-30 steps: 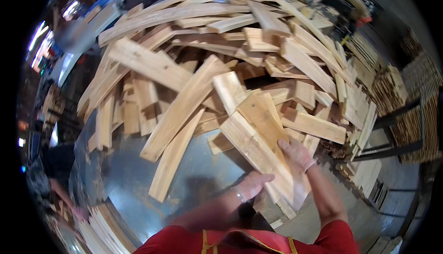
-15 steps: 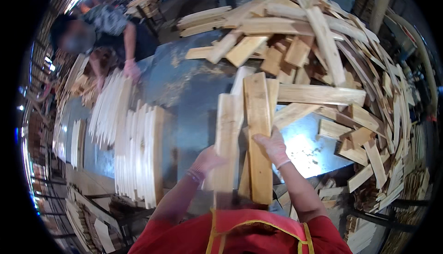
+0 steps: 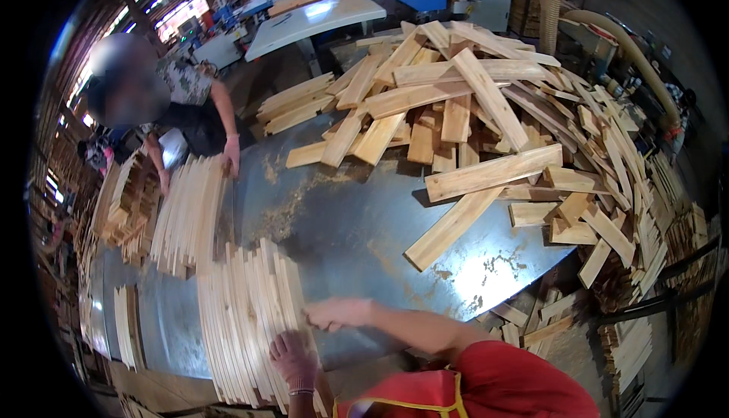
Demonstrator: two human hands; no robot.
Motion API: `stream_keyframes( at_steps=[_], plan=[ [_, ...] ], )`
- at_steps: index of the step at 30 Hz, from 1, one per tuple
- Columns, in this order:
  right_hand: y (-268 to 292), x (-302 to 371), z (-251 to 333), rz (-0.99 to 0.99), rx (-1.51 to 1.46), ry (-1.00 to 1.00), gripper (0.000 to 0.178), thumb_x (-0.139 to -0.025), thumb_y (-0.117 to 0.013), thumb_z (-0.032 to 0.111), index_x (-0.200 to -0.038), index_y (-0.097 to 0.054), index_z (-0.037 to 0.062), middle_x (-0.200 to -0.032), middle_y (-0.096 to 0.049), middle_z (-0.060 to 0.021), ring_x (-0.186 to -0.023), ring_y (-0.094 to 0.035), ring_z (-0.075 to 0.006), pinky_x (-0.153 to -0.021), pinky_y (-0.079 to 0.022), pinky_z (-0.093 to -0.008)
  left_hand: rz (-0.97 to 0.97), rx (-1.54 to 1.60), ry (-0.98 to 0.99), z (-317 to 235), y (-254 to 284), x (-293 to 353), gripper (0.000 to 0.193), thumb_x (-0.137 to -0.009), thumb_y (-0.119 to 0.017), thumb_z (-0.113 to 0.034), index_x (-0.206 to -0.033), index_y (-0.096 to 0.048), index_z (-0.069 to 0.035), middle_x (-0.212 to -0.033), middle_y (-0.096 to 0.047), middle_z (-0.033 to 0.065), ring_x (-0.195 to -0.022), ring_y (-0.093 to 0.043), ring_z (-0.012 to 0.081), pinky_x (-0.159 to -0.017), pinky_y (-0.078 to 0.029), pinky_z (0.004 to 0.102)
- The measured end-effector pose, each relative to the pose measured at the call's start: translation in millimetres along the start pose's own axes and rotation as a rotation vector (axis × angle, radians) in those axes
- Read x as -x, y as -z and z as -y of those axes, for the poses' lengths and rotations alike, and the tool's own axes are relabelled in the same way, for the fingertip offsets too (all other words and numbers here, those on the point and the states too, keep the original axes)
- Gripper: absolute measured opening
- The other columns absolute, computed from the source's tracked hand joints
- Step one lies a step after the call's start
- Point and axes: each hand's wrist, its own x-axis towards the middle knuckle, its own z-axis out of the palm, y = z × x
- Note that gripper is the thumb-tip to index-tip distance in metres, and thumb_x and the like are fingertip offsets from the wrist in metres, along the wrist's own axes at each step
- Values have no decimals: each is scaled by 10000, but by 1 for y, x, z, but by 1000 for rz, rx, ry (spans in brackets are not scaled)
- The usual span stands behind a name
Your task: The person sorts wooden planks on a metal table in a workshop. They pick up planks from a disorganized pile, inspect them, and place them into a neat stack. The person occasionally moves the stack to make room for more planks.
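A row of wooden boards [image 3: 243, 319] stands on edge, packed side by side, at the near left of the metal tabletop [image 3: 334, 228]. My left hand [image 3: 294, 361], in a thin glove, lies on the right part of this row, its fingers spread over the boards and holding none up. My right hand [image 3: 334, 313] reaches across to the row's right side, its fingertips against or close beside the outermost board. Motion blurs its fingers, so their hold is unclear.
A large loose heap of boards [image 3: 478, 99] covers the far right. Across the table, a co-worker's gloved hands [image 3: 231, 154] are at another board row [image 3: 190, 213]. A few boards [image 3: 127, 327] stand at the left. Sawdust [image 3: 285, 205] lies on the metal.
Both hands have moved left from the middle to the near-left row. The boards they held upright are out of them, and the row looks wider on its right. The view has shifted.
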Motion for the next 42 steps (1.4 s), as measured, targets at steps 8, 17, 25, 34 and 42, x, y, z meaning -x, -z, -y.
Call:
stream_keyframes(
  at_steps=[8, 17, 25, 34, 42],
  plan=[
    [243, 345, 185, -1678, 998, -124, 1050, -785, -848, 417, -1605, -356, -16, -1561, -475, -306, -1456, -457, -442, -1223, -376, -466, -159, -42, -172, -84, 19, -65, 792, -775, -749, -318, -1472, -510, -29, -1531, -480, 214, -1435, -435, 441, -1187, -339, 581],
    [350, 434, 204, -1669, 1137, -164, 1199, -648, -934, 274, -1647, -297, 89, -1479, -533, -245, -1413, -486, -416, -1224, -386, -471, -123, 366, -778, -327, 46, -164, 846, -741, -821, -316, -1465, -491, -26, -1406, -544, 196, -1337, -499, 401, -1085, -430, 529],
    [318, 396, 488, -1647, 1263, 379, 846, -823, -820, 372, -1493, -465, -3, -1303, -675, -262, -1237, -646, -410, -1079, -502, -482, 26, 312, -771, -462, 95, -239, 849, -820, -771, -400, -1519, -476, -19, -1485, -529, 199, -1373, -498, 389, -1134, -421, 523],
    [400, 281, 415, -1460, 1546, -183, 1103, -760, -826, 606, -1616, -377, 76, -1573, -489, -225, -1492, -417, -358, -1255, -320, -452, 468, 483, -498, -464, 46, -197, 829, -910, -708, -465, -1559, -452, -18, -1619, -434, 258, -1466, -452, 419, -1205, -391, 499],
    [300, 262, 297, -811, 1682, -638, 832, -718, -848, 553, -1352, -622, 64, -1201, -724, -188, -1197, -673, -357, -1055, -518, -475, 447, 544, -374, -345, 2, -132, 808, -893, -716, -428, -1534, -470, -3, -1570, -480, 279, -1389, -528, 453, -1155, -452, 486]
  ],
)
